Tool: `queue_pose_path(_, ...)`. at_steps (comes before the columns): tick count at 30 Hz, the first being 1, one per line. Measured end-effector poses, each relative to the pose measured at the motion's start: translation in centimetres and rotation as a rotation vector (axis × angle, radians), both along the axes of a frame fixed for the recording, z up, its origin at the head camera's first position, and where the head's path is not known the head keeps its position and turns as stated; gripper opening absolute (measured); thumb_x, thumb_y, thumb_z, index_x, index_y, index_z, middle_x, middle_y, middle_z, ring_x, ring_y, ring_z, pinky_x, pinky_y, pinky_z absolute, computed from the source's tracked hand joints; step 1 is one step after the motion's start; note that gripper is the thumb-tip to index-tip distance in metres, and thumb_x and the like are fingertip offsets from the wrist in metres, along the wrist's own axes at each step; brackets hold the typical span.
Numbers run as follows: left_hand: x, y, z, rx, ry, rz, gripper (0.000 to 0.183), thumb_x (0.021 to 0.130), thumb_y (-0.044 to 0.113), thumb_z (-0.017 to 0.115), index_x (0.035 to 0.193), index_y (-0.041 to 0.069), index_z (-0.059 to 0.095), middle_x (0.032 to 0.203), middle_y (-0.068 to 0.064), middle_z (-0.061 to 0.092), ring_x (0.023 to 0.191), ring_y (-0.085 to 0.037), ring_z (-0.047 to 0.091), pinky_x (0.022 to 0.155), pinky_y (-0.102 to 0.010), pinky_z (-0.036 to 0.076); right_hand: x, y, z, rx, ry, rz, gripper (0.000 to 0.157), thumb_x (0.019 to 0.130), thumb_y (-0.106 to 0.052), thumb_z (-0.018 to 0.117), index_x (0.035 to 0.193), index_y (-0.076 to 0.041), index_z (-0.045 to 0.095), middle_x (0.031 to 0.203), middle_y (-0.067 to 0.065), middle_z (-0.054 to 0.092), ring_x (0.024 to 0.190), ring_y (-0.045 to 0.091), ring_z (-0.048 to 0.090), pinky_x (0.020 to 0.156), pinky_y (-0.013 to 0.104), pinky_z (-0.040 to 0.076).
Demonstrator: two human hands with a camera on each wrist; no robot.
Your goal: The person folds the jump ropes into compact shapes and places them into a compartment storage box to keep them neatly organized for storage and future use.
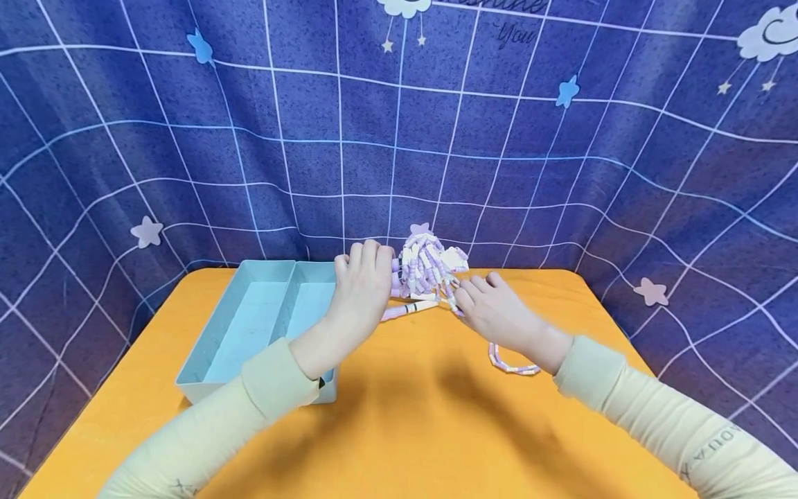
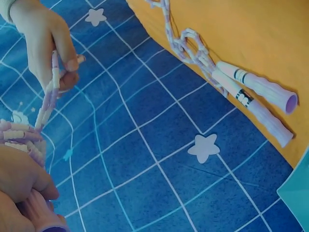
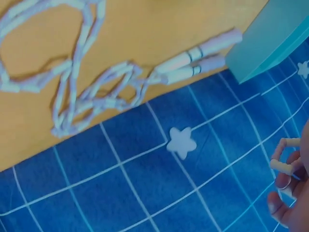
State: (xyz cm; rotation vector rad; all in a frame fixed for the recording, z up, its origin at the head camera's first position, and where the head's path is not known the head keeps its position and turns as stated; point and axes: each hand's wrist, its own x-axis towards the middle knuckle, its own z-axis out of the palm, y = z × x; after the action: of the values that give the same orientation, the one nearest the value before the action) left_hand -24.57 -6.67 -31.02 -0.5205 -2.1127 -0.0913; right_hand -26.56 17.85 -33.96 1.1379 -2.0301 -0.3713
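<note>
My left hand (image 1: 364, 287) grips the lilac handles (image 2: 39, 212) of a beaded jump rope. Its purple-and-white beaded cord (image 1: 425, 267) is gathered in a bundle beside that hand, raised above the table. My right hand (image 1: 494, 312) pinches a strand of the same cord; in the right wrist view, a short beaded loop (image 3: 285, 166) sticks out from its fingers. A second jump rope lies on the table, its two handles (image 2: 258, 87) side by side and its cord (image 3: 72, 87) in loose loops. In the head view, my right arm partly hides that cord.
A light blue two-compartment bin (image 1: 208, 346) stands on the orange table (image 1: 399, 430) at the left, near my left forearm. Behind the table hangs a blue curtain (image 1: 374, 166) with a white grid and stars.
</note>
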Motion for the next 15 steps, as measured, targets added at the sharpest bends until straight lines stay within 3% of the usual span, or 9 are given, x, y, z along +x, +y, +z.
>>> queue_pose_path(8, -0.8, -0.1, -0.7, -0.013, -0.010, 0.075, 0.013, 0.093, 0.002, 0.037, 0.092, 0.002, 0.050, 0.085, -0.012, 0.048, 0.076, -0.027, 0.043, 0.060, -0.039, 0.030, 2.6, -1.9, -0.1, 0.046, 0.066, -0.044, 0.031, 0.096, -0.026, 0.030, 0.086, -0.005, 0.050, 0.078, 0.008, 0.049, 0.076, 0.028, 0.051, 0.068, 0.040, 0.037)
queue_pose_path(15, -1.2, 0.3, -1.4, -0.042, 0.025, 0.152, 0.025, 0.096, 0.004, 0.025, 0.088, 0.004, 0.049, 0.082, -0.011, 0.046, 0.076, -0.026, 0.043, 0.061, -0.039, 0.032, 4.8, -3.5, 1.1, 0.038, 0.144, -0.038, 0.035, 0.101, -0.020, 0.026, 0.082, -0.007, 0.052, 0.070, 0.004, 0.046, 0.061, 0.022, 0.048, 0.061, 0.035, 0.036)
